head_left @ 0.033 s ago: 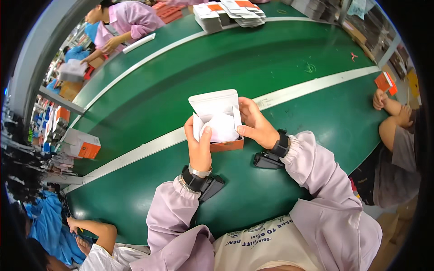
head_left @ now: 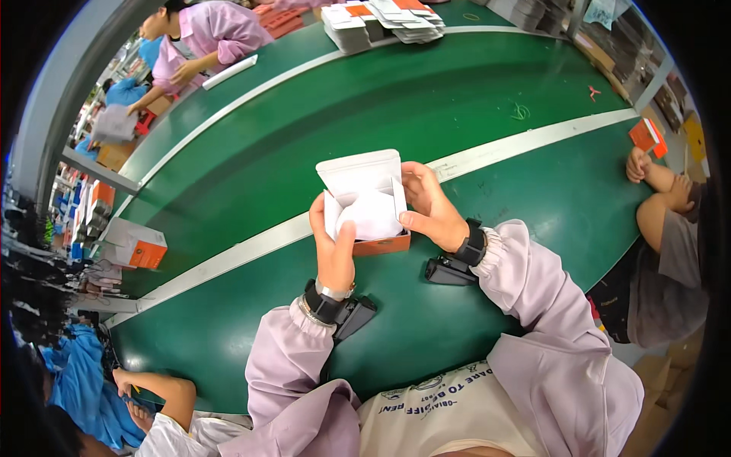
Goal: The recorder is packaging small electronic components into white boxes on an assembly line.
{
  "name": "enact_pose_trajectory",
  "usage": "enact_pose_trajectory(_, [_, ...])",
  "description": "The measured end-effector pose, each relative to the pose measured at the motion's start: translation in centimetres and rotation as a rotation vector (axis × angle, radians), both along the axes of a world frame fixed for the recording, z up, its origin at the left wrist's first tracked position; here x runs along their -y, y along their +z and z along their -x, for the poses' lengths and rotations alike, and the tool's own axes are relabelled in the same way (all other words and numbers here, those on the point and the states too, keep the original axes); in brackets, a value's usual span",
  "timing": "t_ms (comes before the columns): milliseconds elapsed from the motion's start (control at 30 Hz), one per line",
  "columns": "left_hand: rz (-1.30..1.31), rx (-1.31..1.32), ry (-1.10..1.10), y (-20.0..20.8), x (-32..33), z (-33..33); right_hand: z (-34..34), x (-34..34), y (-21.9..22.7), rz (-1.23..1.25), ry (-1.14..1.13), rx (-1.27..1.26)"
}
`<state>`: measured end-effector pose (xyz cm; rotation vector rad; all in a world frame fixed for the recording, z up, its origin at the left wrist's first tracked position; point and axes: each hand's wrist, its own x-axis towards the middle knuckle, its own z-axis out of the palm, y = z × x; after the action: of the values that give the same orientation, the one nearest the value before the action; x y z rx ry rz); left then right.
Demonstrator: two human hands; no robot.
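Observation:
A small open carton (head_left: 360,169), white inside with an orange front, is held up between my hands over the green table. Its lid is raised at the far side and its side flaps stand up. Inside lies a smooth, white-wrapped item (head_left: 371,215); what is within the wrapping does not show. My left hand (head_left: 333,247) closes round the carton's left side, its thumb at the near left of the white item. My right hand (head_left: 435,207) grips the right side, thumb along the near right edge and fingers behind the flap.
The green table (head_left: 274,365) is crossed by a pale strip (head_left: 228,257). Stacked cartons (head_left: 350,34) stand at the far edge, and a white-orange box (head_left: 137,244) on the left. Green string (head_left: 520,112) lies far right. Co-workers' hands (head_left: 638,164) are at the right, lower left and far left.
My left thumb sits slightly nearer me on the white item. At far left, a co-worker's grey-white bundle has shifted slightly down and left. The carton stays in place.

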<state>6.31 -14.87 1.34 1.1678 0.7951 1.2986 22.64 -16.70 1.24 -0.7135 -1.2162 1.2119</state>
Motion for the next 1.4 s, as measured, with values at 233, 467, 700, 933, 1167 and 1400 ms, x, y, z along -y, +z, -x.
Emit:
enact_pose_trajectory(233, [0.112, 0.176, -0.175, -0.2, 0.2, -0.1, 0.2, 0.7, -0.5, -0.007, -0.026, 0.027])
enact_pose_trajectory(467, [-0.073, 0.117, -0.238, -0.1, -1.0, -0.1, -0.6, 0.6, 0.2, -0.121, -0.025, 0.177])
enact_pose_trajectory(700, [-0.089, 0.232, -0.291, -1.0, -1.2, 0.4, 0.4, 2.0, 2.7, -0.397, -0.155, 0.570])
enact_pose_trajectory(933, [-0.181, 0.209, -0.306, -1.0, -1.4, 0.0, 1.0, 2.4, 3.1, -0.448, -0.325, 0.787])
enact_pose_trajectory(1167, [-0.268, 0.173, -0.313, -1.0, -1.4, 0.0, 0.7, 2.3, 2.5, -0.564, -0.298, 0.824])
enact_pose_trajectory(1400, [-0.226, 0.092, -0.362, -1.2, -1.6, 1.1, 0.2, 1.9, 3.2, -0.537, -0.115, 0.745])
